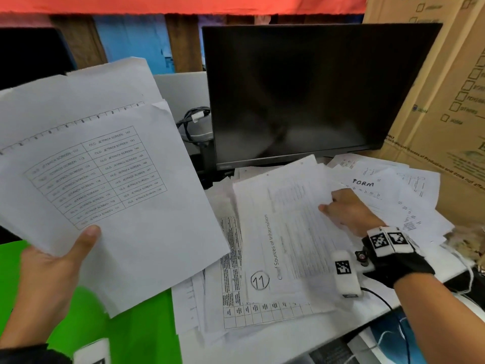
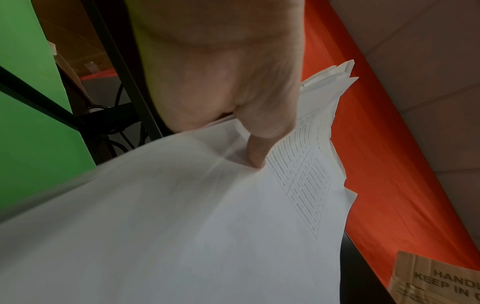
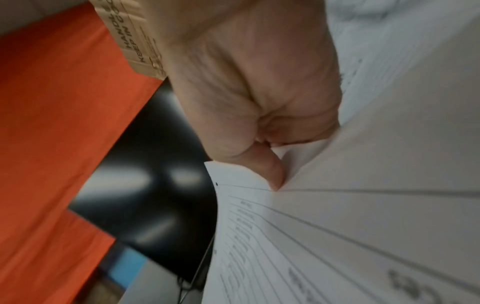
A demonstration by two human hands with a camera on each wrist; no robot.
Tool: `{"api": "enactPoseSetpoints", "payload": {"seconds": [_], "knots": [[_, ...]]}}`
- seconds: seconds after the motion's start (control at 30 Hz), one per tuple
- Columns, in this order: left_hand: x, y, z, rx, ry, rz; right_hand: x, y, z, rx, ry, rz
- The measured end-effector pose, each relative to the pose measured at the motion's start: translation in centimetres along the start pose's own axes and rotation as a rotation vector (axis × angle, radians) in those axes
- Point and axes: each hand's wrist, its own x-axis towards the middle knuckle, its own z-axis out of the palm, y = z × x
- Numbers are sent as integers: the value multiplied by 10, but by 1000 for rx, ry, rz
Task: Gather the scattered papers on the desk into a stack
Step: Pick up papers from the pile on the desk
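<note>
Dark, switched-off monitor (image 1: 309,93) at upper centre of the head view. Tall cardboard box (image 1: 443,82) with printed checkboxes along the right edge, just beside the monitor. Orange cloth (image 1: 181,3) across the top of the frame. Bundled black cables (image 1: 195,119) left of the monitor. Bright green surface (image 1: 126,332) at lower left. Blue panel (image 1: 131,40) and brown wooden posts (image 1: 181,42) behind.

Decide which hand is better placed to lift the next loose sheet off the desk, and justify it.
The right hand: it already pinches a sheet on the desk pile. The left hand is occupied, gripping the gathered stack held up off the desk.
</note>
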Motion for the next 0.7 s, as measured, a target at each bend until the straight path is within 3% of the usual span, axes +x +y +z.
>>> {"api": "enactPoseSetpoints", "payload": {"seconds": [0.07,0.13,0.2,0.27,0.43,0.6,0.67,0.7], "knots": [[29,-53,-32,-20,-40,-124,-9,-11,9,44,-131,26],[29,-55,-32,11,-76,-167,-19,-17,25,27,-267,66],[25,-46,-26,19,-24,-172,-24,-20,45,-105,-287,54],[22,-52,-26,17,-40,-250,-29,-20,63,-307,-218,9],[-10,10,11,3,-87,-59,-38,-34,85,-491,-165,-31],[-29,29,32,-41,-148,72,-36,-37,95,-317,-116,-123],[-36,35,36,-31,-190,55,-36,-36,94,-275,-57,-152],[-23,15,26,-27,-192,92,-37,-37,92,-277,-30,-176]]}}
